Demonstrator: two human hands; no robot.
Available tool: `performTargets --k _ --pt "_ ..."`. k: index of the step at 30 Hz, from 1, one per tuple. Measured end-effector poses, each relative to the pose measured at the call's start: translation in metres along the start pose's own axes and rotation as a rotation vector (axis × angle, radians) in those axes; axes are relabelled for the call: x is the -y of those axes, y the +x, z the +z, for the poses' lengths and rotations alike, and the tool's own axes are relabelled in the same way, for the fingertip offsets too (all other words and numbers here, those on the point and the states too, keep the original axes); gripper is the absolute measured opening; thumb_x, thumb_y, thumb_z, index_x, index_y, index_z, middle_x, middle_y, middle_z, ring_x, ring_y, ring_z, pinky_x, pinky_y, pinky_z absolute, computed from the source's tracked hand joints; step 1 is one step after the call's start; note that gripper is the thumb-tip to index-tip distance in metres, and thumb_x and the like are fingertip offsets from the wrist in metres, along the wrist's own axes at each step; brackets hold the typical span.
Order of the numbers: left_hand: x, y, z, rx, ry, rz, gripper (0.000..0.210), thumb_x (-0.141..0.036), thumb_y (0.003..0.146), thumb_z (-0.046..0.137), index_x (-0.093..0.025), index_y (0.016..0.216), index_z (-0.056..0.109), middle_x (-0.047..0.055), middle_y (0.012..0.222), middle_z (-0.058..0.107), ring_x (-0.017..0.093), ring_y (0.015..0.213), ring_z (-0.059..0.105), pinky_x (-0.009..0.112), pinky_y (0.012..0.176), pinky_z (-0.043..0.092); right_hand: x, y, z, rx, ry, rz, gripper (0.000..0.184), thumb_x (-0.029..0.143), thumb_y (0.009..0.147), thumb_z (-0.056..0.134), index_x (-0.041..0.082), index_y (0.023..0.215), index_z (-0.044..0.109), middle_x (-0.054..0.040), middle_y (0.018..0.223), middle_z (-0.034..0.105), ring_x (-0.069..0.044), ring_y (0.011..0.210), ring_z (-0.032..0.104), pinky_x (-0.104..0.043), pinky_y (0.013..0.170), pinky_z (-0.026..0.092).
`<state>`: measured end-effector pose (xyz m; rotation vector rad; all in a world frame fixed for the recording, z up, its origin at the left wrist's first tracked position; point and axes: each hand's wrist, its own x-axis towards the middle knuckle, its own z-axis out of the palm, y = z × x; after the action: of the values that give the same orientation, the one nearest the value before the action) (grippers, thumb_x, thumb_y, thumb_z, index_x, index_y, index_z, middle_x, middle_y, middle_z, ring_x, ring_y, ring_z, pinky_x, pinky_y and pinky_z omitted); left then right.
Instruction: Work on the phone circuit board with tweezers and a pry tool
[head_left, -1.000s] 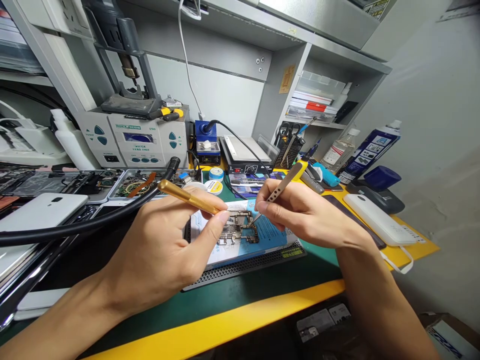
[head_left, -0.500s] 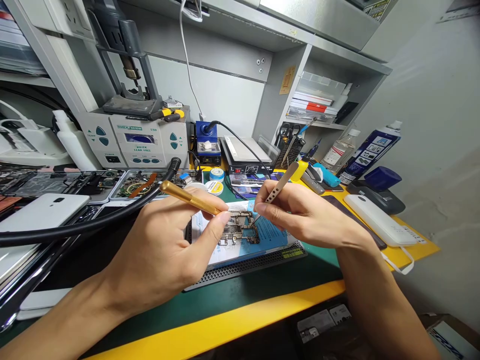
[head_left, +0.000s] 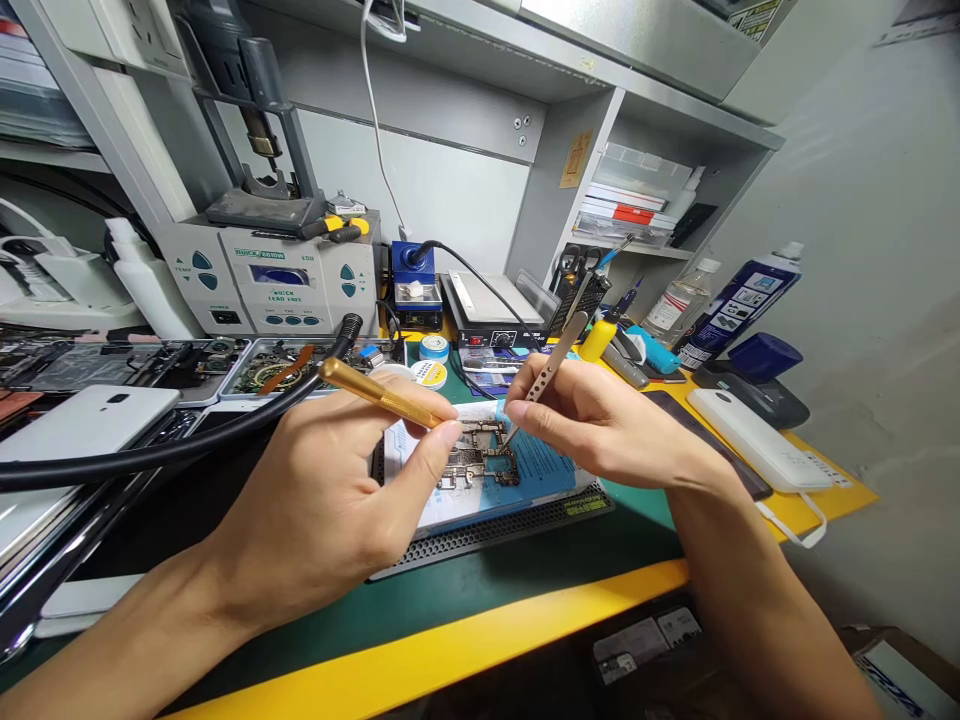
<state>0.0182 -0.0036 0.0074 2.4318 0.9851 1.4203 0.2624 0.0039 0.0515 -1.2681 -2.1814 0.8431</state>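
Observation:
A gold, pen-shaped metal tool with a knurled grip is pinched between the thumb and fingers of my left hand; its working end is hidden behind the fingers. My right hand is closed around metal tweezers with a row of holes, slanting down and left. Their tips reach the right part of a phone circuit board; whether they touch it I cannot tell. The board lies on a blue-and-white box or booklet, which rests on a black perforated pad. My left hand covers the board's left side.
A black hose crosses the left side, near my left hand. Behind stand a hot-air station, a blue soldering-iron stand and a hot plate. Bottles and a spray can stand at the right, beside a white power bank.
My right hand has shifted slightly left, and the top of the tweezers has swung a little left. My left hand and the gold tool stay where they were.

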Motion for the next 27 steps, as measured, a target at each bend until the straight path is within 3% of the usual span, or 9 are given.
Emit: performTargets --k 27 --pt "0.0011 0.0011 0.0002 0.026 0.034 0.001 0.007 -0.02 0.092 0.067 -0.022 0.097 0.071 -0.003 0.097 0.075 0.011 0.092 0.07 0.022 0.089 0.051 0.0053 -0.0015 0.0047 -0.035 -0.126 -0.042 0.016 0.029 0.1 0.053 0.024 0.086 0.049 0.0059 0.066 0.043 -0.014 0.057 0.04 -0.031 0.05 0.027"
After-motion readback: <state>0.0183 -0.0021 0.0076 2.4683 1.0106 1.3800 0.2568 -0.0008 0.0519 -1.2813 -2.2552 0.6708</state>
